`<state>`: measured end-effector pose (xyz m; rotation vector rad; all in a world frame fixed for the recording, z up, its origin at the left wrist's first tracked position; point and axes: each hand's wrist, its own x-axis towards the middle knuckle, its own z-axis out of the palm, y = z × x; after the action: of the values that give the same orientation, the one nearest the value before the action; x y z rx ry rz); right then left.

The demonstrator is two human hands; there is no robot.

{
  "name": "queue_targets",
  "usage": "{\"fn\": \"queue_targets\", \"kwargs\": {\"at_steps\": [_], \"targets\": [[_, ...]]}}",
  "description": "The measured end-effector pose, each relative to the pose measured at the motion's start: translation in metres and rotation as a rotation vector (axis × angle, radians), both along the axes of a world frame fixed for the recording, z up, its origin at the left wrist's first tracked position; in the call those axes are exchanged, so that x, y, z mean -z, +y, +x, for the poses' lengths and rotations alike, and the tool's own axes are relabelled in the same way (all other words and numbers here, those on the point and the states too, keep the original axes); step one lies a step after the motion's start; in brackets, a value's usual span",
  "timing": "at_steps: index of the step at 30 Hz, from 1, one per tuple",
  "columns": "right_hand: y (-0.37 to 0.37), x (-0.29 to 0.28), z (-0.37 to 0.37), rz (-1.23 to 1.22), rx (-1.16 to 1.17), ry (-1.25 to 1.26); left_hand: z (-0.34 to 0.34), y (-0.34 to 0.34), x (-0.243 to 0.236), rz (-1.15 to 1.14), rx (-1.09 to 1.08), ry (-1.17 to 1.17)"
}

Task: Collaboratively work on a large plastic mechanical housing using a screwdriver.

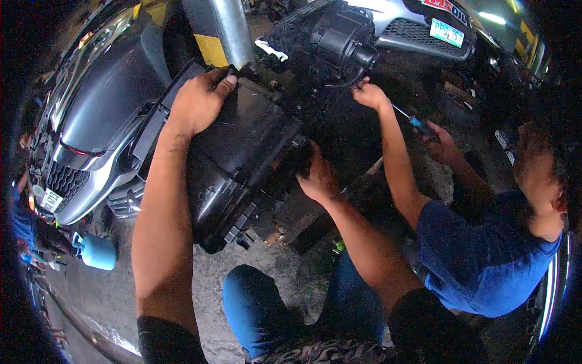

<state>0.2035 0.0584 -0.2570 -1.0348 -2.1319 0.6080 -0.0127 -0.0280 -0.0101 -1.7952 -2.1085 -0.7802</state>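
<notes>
A large black plastic housing (242, 130) fills the middle, held tilted above the floor. My left hand (197, 100) grips its upper left edge, thumb on top and fingers curled over the rim. My right hand (315, 177) is closed around its right side, the fingertips partly hidden in shadow. Beyond it sits a second black assembly (333, 42) with a round motor-like part. A co-worker's hand (370, 94) reaches to that assembly's lower edge, while their other hand (442, 142) holds a blue-and-black screwdriver (418, 124) by the handle.
Parked cars (103, 91) stand at left and upper right. A metal post (233, 30) rises behind the housing. A blue gas cylinder (97, 255) stands on the floor at left. The co-worker (488, 255) in a blue shirt crouches close on my right; other people (24, 224) are at far left.
</notes>
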Motion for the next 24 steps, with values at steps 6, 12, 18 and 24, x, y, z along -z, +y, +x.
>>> {"fn": "queue_targets", "kwargs": {"at_steps": [6,12,18,24], "targets": [[0.002,0.005,-0.004,0.058,-0.02,0.053,-0.001,-0.001,0.001,-0.017,-0.01,-0.035],[-0.002,-0.003,0.001,-0.11,-0.006,-0.043,0.003,-0.003,0.0,0.013,-0.004,-0.013],[-0.003,-0.004,-0.004,-0.03,0.025,-0.111,0.004,-0.005,-0.001,-0.005,-0.01,-0.056],[-0.005,-0.017,-0.002,-0.096,-0.022,-0.068,0.003,-0.008,0.001,0.01,-0.041,-0.039]]}}
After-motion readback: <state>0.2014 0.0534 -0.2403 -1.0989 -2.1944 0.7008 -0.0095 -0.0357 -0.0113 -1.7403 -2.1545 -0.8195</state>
